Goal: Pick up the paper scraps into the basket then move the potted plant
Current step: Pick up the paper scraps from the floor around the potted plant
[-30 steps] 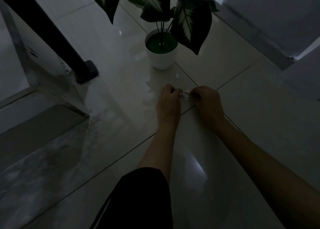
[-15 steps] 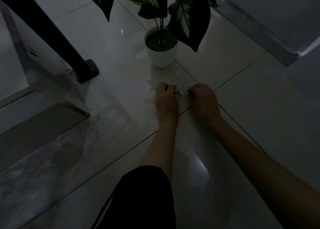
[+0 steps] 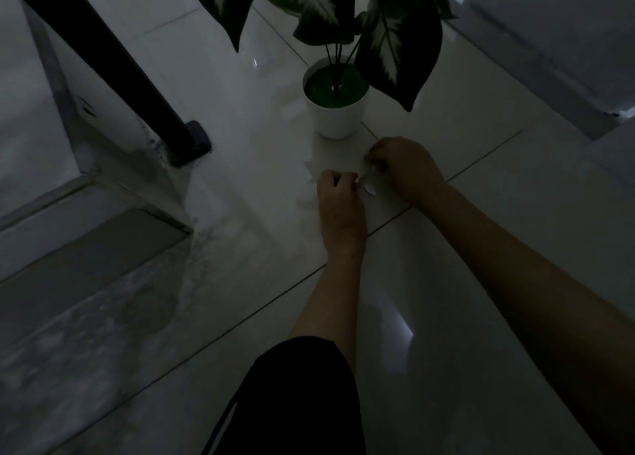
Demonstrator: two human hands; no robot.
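Note:
The scene is dim. A potted plant (image 3: pixel 335 110) in a white pot with large variegated leaves stands on the glossy tiled floor. Just in front of it, both hands are low at the floor. My left hand (image 3: pixel 340 203) has its fingers closed, with small white paper scraps (image 3: pixel 367 186) showing at its fingertips. My right hand (image 3: pixel 405 169) is curled over the floor nearer the pot, its fingertips pinched at a scrap. No basket is in view.
A black slanted post (image 3: pixel 113 62) ends in a foot at the left, beside a pale step (image 3: pixel 86 231). A raised ledge (image 3: pixel 536 59) runs along the upper right. A dark-clothed knee (image 3: pixel 295 403) fills the bottom centre.
My right hand has moved forward towards the pot, over the spot where a lone scrap lay. My left hand stays closed on scraps. The view has shifted slightly.

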